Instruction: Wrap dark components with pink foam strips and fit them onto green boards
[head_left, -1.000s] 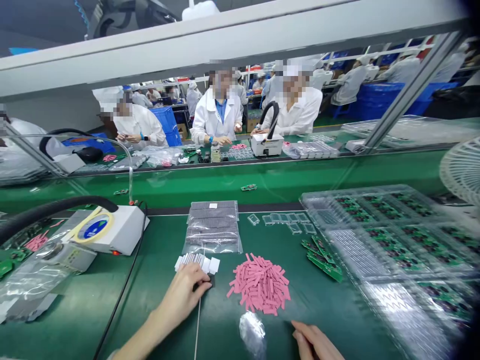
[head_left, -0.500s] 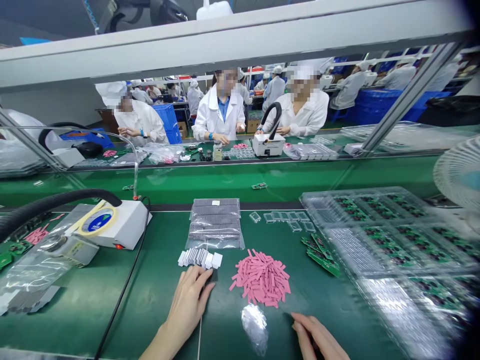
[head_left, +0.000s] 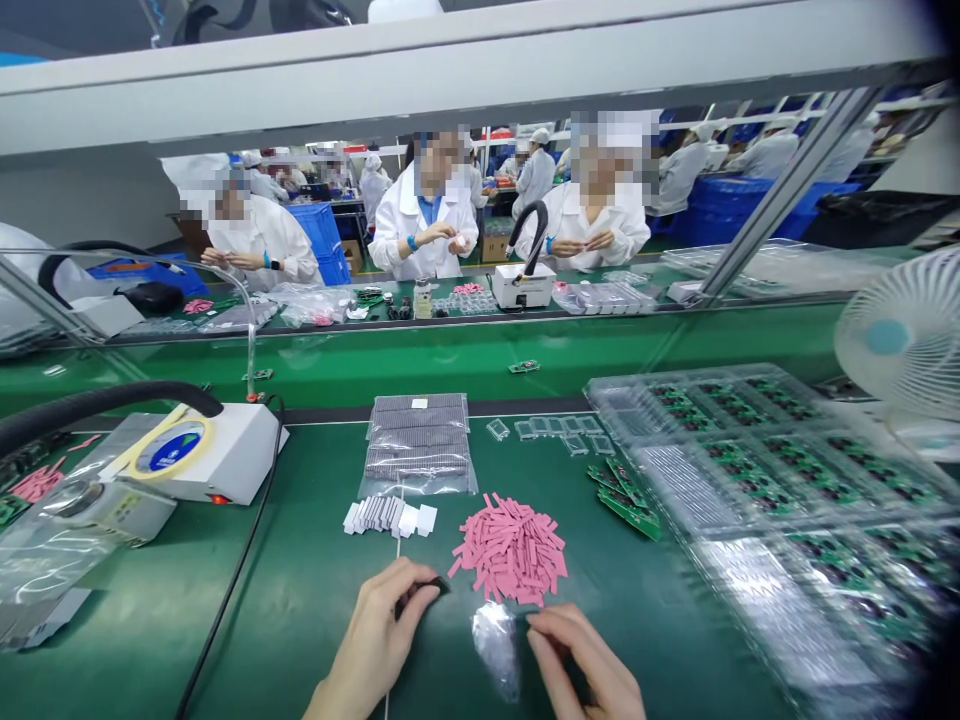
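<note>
My left hand (head_left: 384,625) pinches a small dark flat piece (head_left: 436,587) between thumb and fingertips, just above the green bench. My right hand (head_left: 581,655) is closed in a pinch beside the crumpled clear plastic (head_left: 496,645); whatever its fingertips hold, if anything, is too small to make out. Beyond both hands lies a heap of pink strips (head_left: 511,550). A row of white and grey flat pieces (head_left: 386,516) rests past my left hand, in front of a clear bag of dark striped sheets (head_left: 420,450).
Clear trays of green circuit boards (head_left: 750,470) fill the right side. Loose green boards (head_left: 628,505) and small clear frames (head_left: 555,428) lie near them. At left stands a white box with a black hose (head_left: 244,455), its cable (head_left: 232,580) crossing the bench. Co-workers (head_left: 427,210) sit opposite.
My left hand has moved away from the white pieces, toward me and right, carrying the dark piece. My right hand has shifted left and up, closer to the plastic. The view has turned slightly right.
</note>
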